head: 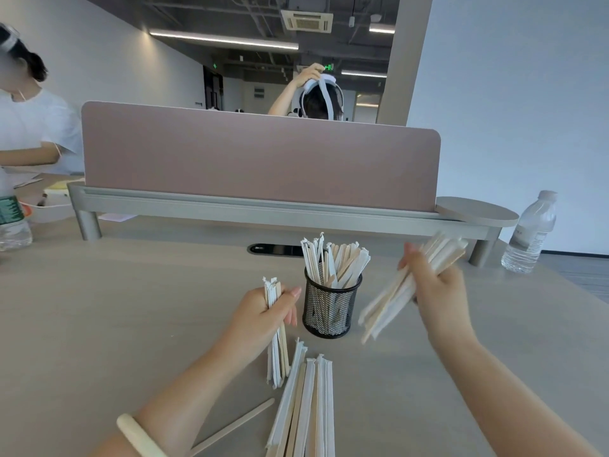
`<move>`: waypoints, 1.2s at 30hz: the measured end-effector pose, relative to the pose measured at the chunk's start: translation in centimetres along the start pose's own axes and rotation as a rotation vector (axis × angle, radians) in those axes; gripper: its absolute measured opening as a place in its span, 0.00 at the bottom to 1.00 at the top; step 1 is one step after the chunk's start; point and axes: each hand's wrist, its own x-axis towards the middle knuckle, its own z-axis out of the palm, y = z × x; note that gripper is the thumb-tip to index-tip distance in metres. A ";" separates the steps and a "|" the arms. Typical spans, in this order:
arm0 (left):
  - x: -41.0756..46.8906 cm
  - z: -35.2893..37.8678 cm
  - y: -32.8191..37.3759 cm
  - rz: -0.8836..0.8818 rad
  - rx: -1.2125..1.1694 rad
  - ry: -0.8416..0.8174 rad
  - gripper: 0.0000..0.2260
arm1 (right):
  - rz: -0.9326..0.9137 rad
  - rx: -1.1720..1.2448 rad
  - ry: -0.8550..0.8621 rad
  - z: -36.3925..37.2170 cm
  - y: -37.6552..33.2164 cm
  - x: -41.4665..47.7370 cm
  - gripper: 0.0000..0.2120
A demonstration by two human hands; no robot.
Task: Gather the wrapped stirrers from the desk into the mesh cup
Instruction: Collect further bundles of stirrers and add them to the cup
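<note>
The mesh cup is standing at the centre of the frame on the desk, with stirrers sticking up out of it. The left hand is sitting just left of the cup, the right hand to its right. More wrapped stirrers are lying below the cup, at the bottom centre. A divider panel is standing behind the cup, and a water bottle is standing at the right edge.

A mauve divider panel stands on a grey shelf; a water bottle stands right.
</note>
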 end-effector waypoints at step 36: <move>1.3 -0.8 -1.5 0.023 0.113 -0.008 0.22 | 0.021 -0.080 -0.315 4.7 2.7 5.2 0.27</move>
